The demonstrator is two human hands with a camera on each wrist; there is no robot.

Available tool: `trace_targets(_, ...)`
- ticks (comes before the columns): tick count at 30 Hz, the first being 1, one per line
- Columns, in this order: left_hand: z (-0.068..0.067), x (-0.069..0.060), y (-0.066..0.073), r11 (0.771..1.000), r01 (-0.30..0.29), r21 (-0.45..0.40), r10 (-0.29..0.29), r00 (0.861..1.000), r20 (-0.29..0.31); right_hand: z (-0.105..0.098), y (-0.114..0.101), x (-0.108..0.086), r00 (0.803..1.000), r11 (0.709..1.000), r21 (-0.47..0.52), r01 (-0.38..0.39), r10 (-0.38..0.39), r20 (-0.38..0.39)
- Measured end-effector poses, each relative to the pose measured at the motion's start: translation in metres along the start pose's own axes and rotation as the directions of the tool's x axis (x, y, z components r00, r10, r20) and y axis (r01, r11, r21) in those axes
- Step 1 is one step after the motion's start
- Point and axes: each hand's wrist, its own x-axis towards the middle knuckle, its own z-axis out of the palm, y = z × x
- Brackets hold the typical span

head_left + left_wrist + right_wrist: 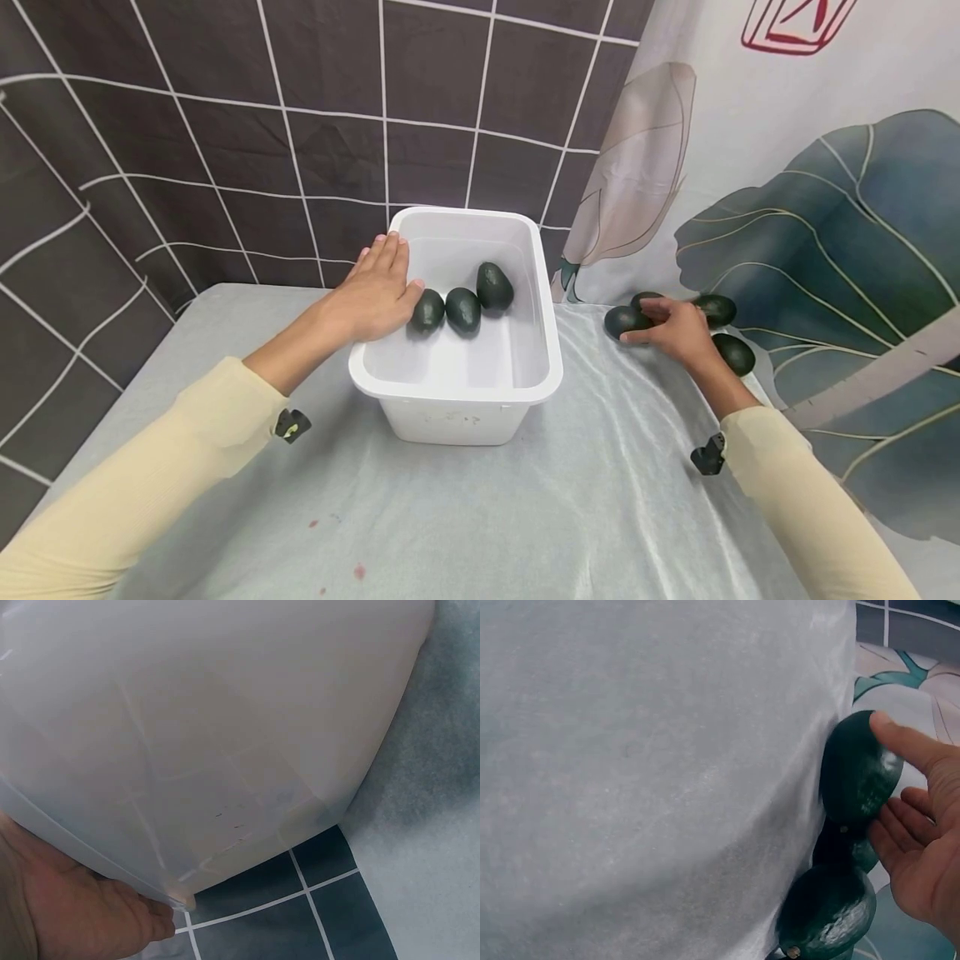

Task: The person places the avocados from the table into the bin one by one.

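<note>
A white plastic bin (450, 392) stands on the cloth-covered table with three dark green avocados inside: a left one (427, 312), a middle one (462, 312) and a right one (495, 287). My left hand (377, 292) rests on the bin's left rim, fingers straight; the left wrist view shows this hand (90, 915) along the bin's outer wall (225, 750). On the right, my right hand (675, 329) grips an avocado (622, 321) between thumb and fingers. In the right wrist view, the thumb lies on this avocado (855, 765), and the fingertips are at its other end.
More avocados lie around my right hand: one behind (645, 297), one to the right (716, 309) and one nearer (733, 354). A dark tiled backdrop (322, 150) and a leaf-printed curtain (832, 233) stand behind the light cloth (585, 500).
</note>
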Motion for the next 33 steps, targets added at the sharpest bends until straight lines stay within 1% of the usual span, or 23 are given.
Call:
trace_targets(4,0.0,0.0,0.0,1.0,0.0,0.002,0.0,1.0,-0.001,0.002,0.001,0.0,0.999,0.999,-0.041,0.035,-0.035,-0.004)
trace_targets(7,0.0,0.0,0.0,1.0,0.0,0.002,0.0,1.0,-0.003,0.004,0.002,-0.001,0.999,0.996,-0.074,0.046,-0.047,-0.008)
trace_targets(13,0.001,0.0,-0.001,1.0,-0.004,0.001,0.004,1.0,-0.01,0.008,0.003,-0.006,0.999,0.993,-0.115,0.037,-0.04,-0.026)
trace_targets(17,0.0,0.0,-0.001,1.0,-0.004,0.001,0.004,1.0,-0.009,0.012,0.003,-0.009,0.998,0.994,-0.111,0.019,-0.026,-0.063)
trace_targets(22,0.0,0.0,-0.001,1.0,-0.004,0.004,0.004,1.0,-0.005,0.018,0.0,-0.01,0.994,0.994,-0.102,-0.031,0.02,-0.105)
trace_targets(29,0.0,0.0,-0.001,1.0,-0.003,-0.003,0.003,1.0,-0.001,0.026,-0.002,-0.011,0.988,0.995,-0.083,-0.062,0.05,-0.145)
trace_targets(33,0.0,0.0,-0.002,1.0,-0.004,-0.004,0.004,1.0,0.002,0.028,-0.002,-0.011,0.986,0.994,-0.068,-0.087,0.076,-0.15)
